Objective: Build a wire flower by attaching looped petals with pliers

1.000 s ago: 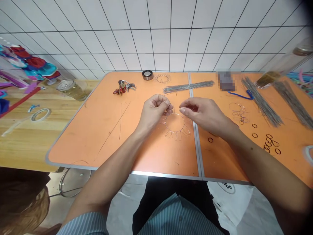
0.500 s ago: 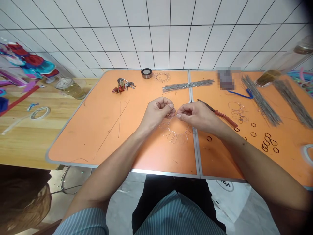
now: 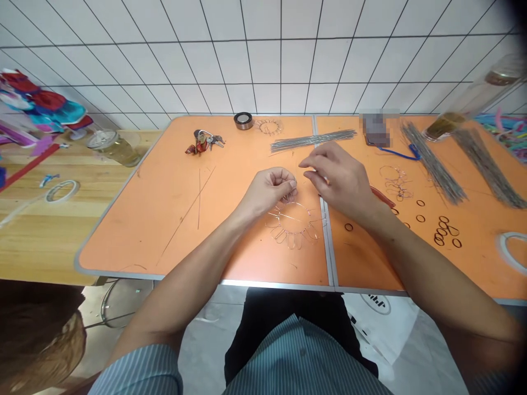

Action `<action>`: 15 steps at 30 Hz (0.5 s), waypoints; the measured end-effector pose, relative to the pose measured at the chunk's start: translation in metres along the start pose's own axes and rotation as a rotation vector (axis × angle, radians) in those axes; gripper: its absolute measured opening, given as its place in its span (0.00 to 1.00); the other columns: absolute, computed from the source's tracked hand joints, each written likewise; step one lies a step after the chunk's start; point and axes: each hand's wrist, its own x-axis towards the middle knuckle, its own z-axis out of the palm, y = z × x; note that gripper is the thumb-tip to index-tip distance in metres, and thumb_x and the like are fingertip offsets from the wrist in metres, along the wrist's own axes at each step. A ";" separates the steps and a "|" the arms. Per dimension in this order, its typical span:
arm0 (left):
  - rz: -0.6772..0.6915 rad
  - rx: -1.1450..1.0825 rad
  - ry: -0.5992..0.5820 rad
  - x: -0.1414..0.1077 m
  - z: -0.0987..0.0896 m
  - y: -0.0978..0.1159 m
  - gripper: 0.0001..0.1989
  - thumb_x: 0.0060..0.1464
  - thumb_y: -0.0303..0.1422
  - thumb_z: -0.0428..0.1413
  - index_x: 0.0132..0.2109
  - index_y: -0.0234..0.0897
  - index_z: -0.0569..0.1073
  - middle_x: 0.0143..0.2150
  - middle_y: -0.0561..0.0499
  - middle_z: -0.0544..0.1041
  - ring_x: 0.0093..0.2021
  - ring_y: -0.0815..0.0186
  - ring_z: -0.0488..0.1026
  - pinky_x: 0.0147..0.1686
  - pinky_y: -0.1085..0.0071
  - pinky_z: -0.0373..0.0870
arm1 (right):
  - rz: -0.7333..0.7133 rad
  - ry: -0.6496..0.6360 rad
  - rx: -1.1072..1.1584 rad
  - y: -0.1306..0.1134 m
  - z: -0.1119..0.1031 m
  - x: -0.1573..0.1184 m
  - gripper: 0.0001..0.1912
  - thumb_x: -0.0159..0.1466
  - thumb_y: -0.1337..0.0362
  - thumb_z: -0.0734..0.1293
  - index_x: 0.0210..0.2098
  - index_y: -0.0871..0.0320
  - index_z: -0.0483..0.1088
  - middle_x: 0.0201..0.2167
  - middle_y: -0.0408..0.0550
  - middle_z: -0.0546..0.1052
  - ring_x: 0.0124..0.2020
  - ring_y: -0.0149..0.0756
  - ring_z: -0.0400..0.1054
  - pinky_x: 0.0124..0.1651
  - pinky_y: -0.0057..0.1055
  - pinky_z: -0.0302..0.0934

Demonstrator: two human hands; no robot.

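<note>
My left hand (image 3: 272, 187) pinches the top edge of a thin wire ring with petal-like loops (image 3: 293, 237), which extends over the orange table below the fingers. My right hand (image 3: 341, 176) is raised to the right of it, thumb and fingers apart, with nothing visible between them. Just beyond its fingertips lies a bundle of straight silver wires (image 3: 304, 141). Red-handled pliers (image 3: 382, 196) are mostly hidden behind the right hand and wrist.
Two crossed wires (image 3: 200, 193) lie at left, below a bunch of keys (image 3: 205, 141). A tape roll (image 3: 243, 121) sits at the back. Dark small rings (image 3: 440, 237), looped wire pieces (image 3: 397, 184) and more wire bundles (image 3: 436, 164) occupy the right side.
My right hand has let go of the wire ring and moved up and away, its fingers spreading. The left hand keeps its pinch, and more of the ring now shows.
</note>
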 end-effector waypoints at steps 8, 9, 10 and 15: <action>-0.011 0.018 -0.048 -0.002 0.003 0.001 0.07 0.57 0.27 0.66 0.32 0.37 0.78 0.26 0.51 0.79 0.26 0.70 0.75 0.29 0.72 0.71 | -0.104 -0.144 -0.191 -0.007 -0.003 0.002 0.19 0.80 0.65 0.58 0.52 0.53 0.81 0.60 0.56 0.82 0.54 0.50 0.74 0.46 0.43 0.62; -0.019 0.015 -0.056 -0.003 0.003 0.001 0.07 0.57 0.26 0.66 0.32 0.37 0.78 0.26 0.51 0.79 0.25 0.70 0.75 0.28 0.72 0.70 | -0.112 -0.157 -0.199 -0.007 -0.004 0.003 0.19 0.79 0.65 0.57 0.51 0.54 0.82 0.59 0.55 0.83 0.53 0.50 0.74 0.46 0.44 0.61; -0.029 0.011 -0.064 -0.003 0.003 0.001 0.07 0.57 0.26 0.67 0.32 0.37 0.78 0.26 0.51 0.79 0.25 0.70 0.74 0.28 0.73 0.70 | -0.129 -0.175 -0.217 -0.006 -0.005 0.004 0.21 0.79 0.67 0.57 0.49 0.54 0.82 0.58 0.55 0.83 0.52 0.50 0.74 0.45 0.44 0.60; -0.132 -0.049 -0.106 -0.004 -0.001 0.000 0.04 0.57 0.29 0.69 0.36 0.37 0.82 0.27 0.50 0.80 0.26 0.69 0.76 0.29 0.71 0.71 | -0.199 -0.222 -0.330 0.006 -0.010 0.004 0.26 0.77 0.72 0.53 0.49 0.53 0.83 0.56 0.54 0.84 0.48 0.46 0.73 0.43 0.44 0.55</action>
